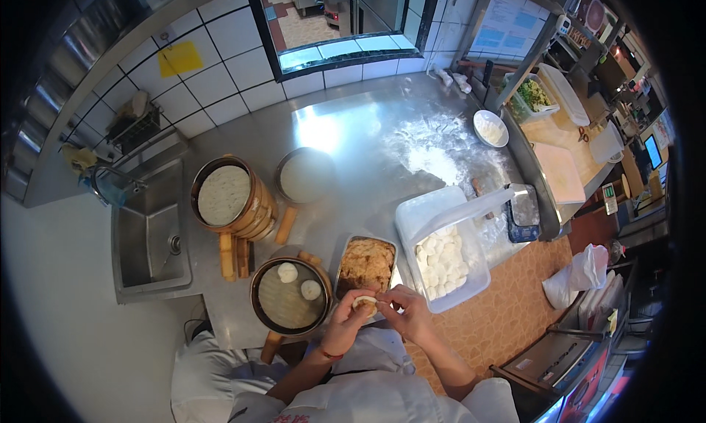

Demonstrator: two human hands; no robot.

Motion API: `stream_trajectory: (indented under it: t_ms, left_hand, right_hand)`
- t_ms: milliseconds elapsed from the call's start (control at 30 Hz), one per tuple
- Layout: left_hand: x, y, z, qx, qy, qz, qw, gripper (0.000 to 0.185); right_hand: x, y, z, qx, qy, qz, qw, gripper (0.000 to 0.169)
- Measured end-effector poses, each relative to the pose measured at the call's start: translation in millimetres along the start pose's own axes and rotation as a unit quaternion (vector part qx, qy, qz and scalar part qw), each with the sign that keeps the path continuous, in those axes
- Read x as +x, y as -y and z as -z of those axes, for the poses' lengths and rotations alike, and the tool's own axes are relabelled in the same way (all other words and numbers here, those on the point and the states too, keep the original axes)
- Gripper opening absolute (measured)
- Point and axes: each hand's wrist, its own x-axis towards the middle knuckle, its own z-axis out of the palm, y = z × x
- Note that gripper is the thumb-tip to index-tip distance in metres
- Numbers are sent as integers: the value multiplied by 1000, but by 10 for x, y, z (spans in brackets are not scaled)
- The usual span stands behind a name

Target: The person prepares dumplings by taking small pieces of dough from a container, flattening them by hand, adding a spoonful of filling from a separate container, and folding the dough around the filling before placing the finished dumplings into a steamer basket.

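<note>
A round dough wrapper with brown filling rests in my left hand, whose thumb lies over the filling. My right hand pinches the wrapper's right edge between thumb and fingertips. Just beyond my hands stands a metal tray of minced filling. To the left, a round steamer with a lined base holds two white buns. On the right, a translucent plastic box contains many flat dough pieces, with its lid partly lifted across the top.
A stack of bamboo steamers and a round lined pan stand farther left, near the sink. White flour covers the steel worktop at the far right, beside a white bowl, a rolling pin and a scale.
</note>
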Motion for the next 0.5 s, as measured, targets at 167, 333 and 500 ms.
stream_trajectory:
  t_ms: [167,333,500]
  left_hand:
    - [-42,-63,-14,8,8,35,999,31]
    - [-10,-125,-6,66,37,0,997,39]
    - [18,-118,2,35,65,5,997,58]
  right_hand:
    - [7,41,11,-10,3,89,996,11]
    - [93,139,79,80,39,-5,996,10]
    - [67,-18,101,15,64,92,994,13]
